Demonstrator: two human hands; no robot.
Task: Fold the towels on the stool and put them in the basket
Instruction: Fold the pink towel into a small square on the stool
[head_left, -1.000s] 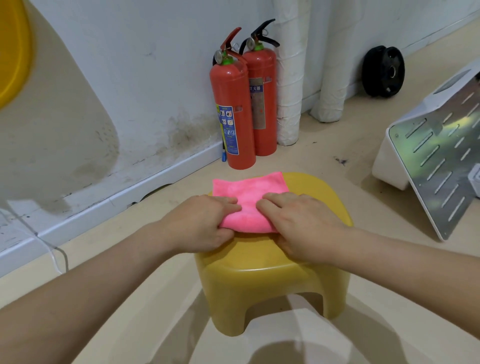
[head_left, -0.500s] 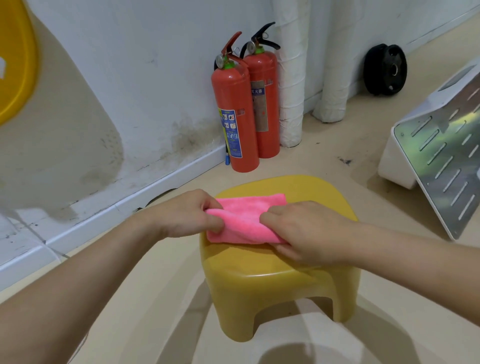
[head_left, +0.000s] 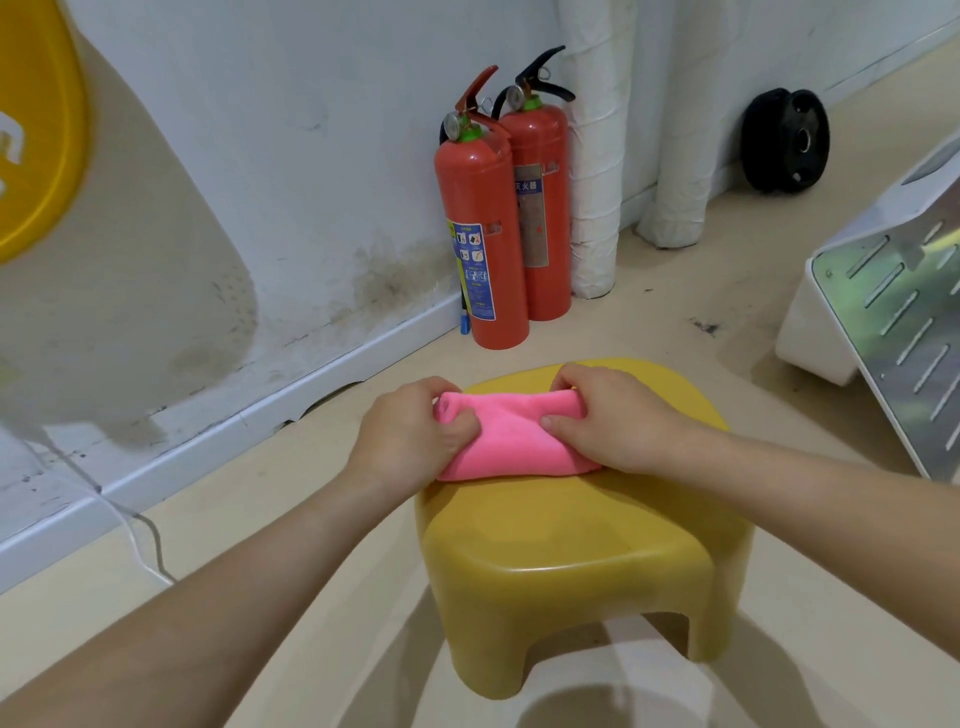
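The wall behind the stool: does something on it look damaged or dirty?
Yes. The white wall has dark, mould-like stains low down, left of the two red fire extinguishers, and the baseboard shows a dark gap along its lower edge.

Head camera (only 1 view) looks forward-down, close over the stool (head_left: 582, 525).

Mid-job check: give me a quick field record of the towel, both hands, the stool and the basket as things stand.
towel: pink towel, folded into a narrow band, lying on the stool
left hand: left hand, grip closed on the towel's left end
right hand: right hand, grip closed on the towel's right end
stool: yellow stool, on the floor
basket: cannot be identified
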